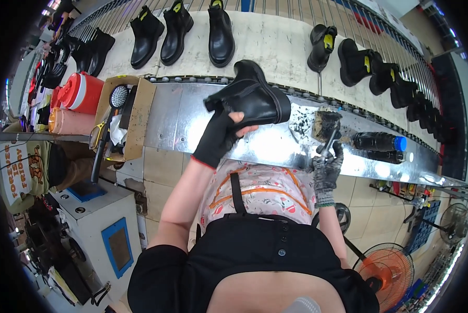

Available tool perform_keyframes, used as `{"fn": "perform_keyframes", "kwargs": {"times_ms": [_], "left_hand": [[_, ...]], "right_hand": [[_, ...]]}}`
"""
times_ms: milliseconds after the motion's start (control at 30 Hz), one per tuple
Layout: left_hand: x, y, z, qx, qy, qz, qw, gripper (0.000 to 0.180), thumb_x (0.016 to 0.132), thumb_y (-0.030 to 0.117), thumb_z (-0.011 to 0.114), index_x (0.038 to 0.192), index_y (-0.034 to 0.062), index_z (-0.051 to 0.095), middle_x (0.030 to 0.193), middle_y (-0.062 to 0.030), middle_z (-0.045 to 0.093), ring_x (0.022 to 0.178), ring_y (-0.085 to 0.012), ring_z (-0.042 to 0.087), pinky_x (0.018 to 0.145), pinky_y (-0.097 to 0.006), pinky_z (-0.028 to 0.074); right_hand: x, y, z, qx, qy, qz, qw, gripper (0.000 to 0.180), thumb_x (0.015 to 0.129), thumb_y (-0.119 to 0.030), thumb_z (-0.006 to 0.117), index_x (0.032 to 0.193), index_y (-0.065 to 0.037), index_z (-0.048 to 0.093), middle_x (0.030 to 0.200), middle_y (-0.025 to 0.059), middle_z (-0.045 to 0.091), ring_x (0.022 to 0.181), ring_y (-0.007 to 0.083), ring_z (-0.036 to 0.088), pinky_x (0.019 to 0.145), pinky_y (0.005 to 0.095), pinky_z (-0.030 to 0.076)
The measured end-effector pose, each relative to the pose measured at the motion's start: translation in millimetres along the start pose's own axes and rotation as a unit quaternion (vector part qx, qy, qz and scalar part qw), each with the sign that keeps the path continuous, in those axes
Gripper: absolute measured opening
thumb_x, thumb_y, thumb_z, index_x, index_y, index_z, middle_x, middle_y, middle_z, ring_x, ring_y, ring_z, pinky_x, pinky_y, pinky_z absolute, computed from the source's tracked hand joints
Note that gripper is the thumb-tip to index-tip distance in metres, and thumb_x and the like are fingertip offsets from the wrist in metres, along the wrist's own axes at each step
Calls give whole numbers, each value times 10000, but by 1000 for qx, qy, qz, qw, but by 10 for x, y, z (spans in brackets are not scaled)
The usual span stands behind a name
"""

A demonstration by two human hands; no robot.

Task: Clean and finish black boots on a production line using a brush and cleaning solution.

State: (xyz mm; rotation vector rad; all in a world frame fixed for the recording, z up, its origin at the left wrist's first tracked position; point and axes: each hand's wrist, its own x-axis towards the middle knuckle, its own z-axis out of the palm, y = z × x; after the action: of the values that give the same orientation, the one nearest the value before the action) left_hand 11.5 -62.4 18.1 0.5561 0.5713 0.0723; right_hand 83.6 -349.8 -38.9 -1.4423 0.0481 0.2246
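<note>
My left hand (217, 136), in a black glove with bare fingertips, grips a shiny black ankle boot (255, 101) by its shaft. The boot lies tilted above the metal ledge (163, 117), its heel end to the right. My right hand (326, 171), in a stained grey knit glove, is closed round a slim brush-like tool (330, 142). That tool's far end is at a black-smeared sponge-like block (323, 124), which sits on a stained white sheet (299, 121); its tip is too dark to make out.
Dark bottles (372, 141), one blue-capped, lie right of the block. A cardboard box (141, 112) with a round brush and scissors stands left, beside a red jug (83, 94). Beyond the ledge, several black boots (222, 36) stand on a pale conveyor (275, 41). An orange fan (388, 271) is lower right.
</note>
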Motion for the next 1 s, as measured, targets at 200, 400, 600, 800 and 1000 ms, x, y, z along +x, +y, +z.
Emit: {"fn": "perform_keyframes", "kwargs": {"times_ms": [200, 400, 600, 800, 1000], "left_hand": [[1217, 501, 270, 207, -64, 125, 968, 377, 771, 83, 642, 1107, -21, 508, 1002, -144, 611, 769, -251, 657, 555, -282, 549], [2438, 699, 456, 493, 110, 229, 832, 536, 707, 306, 681, 1109, -8, 515, 873, -174, 659, 840, -281, 666, 610, -362, 521], [2458, 484, 582, 706, 154, 289, 628, 595, 737, 456, 603, 1176, 69, 499, 1003, -197, 639, 926, -370, 613, 789, -442, 486], [2025, -24, -450, 726, 174, 466, 475, 586, 796, 376, 603, 1297, 107, 459, 1361, -277, 359, 1197, -412, 422, 972, -477, 365], [1184, -486, -792, 817, 65, 373, 436, 520, 809, 322, 589, 1285, 135, 495, 1389, -237, 357, 1316, -370, 301, 1071, -508, 214]], "right_hand": [[73, 580, -126, 122, -15, 162, 979, 346, 883, -48, 510, 1199, -128, 393, 767, 21, 531, 538, 97, 482, 419, 220, 400], [107, 722, -147, 233, 2, 217, 948, 407, 869, -45, 533, 1234, -133, 376, 780, 14, 540, 524, 91, 490, 405, 206, 400], [92, 795, -145, 291, -11, 190, 938, 346, 865, -30, 550, 1186, -107, 445, 789, 17, 558, 551, 112, 519, 462, 217, 439], [76, 703, -66, -25, 8, 127, 992, 247, 876, -105, 577, 1108, -68, 501, 765, 34, 559, 540, 101, 508, 429, 238, 407], [76, 663, -115, 97, 1, 172, 980, 312, 842, -7, 555, 1117, -143, 498, 797, 9, 577, 531, 85, 502, 425, 197, 402]]}}
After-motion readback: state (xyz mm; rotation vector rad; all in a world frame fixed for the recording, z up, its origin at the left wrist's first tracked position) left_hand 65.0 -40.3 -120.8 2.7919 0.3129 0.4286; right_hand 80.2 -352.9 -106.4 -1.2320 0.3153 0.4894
